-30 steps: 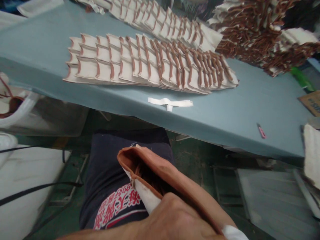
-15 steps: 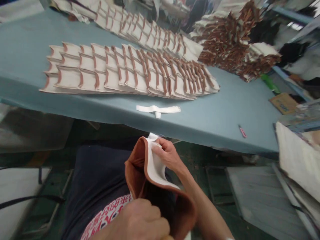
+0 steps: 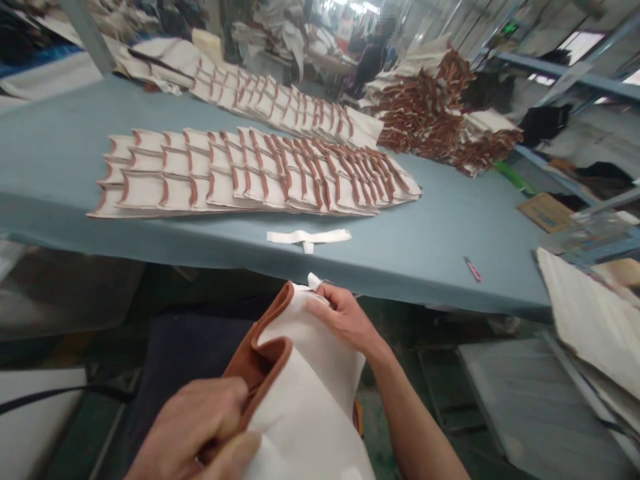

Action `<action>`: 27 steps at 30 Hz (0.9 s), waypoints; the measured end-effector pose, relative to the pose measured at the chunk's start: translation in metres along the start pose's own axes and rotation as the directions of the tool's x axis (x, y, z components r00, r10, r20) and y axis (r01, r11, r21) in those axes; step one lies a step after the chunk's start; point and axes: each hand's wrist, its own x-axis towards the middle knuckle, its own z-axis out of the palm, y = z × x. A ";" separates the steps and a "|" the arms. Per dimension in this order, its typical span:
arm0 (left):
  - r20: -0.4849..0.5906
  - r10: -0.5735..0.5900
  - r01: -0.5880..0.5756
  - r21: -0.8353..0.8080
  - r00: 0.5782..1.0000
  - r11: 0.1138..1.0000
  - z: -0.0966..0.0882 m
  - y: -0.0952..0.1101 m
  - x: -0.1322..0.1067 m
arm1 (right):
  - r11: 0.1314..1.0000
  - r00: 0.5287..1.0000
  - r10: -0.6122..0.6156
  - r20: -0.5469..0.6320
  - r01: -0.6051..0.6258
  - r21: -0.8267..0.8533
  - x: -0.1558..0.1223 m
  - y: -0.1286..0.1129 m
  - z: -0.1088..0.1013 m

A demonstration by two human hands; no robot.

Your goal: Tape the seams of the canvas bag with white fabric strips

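The floppy cream canvas piece (image 3: 310, 380) has been flattened out, brown trim (image 3: 260, 357) curled over. It's clamped by left hand (image 3: 200, 433) and right hand (image 3: 345, 317) fingers.

The canvas bag (image 3: 310, 373) and the left hand (image 3: 200, 427) are cut off by the bottom edge. The pink object (image 3: 473, 269) on the table (image 3: 450, 220) is too small to be identified, and the far stacks (image 3: 425, 100) are blurred.
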 end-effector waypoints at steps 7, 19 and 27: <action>-0.077 -0.537 0.417 -0.543 0.840 0.729 -0.036 -0.012 0.019 | 0.962 0.981 0.190 0.036 -0.194 0.194 -0.002 0.017 -0.001; -0.068 -0.727 0.142 -0.964 0.683 0.223 -0.010 -0.026 0.005 | 0.600 0.869 0.494 -0.015 -0.328 0.729 -0.011 0.002 0.006; 0.024 -0.728 0.126 -0.988 0.686 0.086 -0.015 -0.029 -0.006 | 0.567 0.855 0.515 0.071 -0.401 0.720 -0.019 0.011 0.006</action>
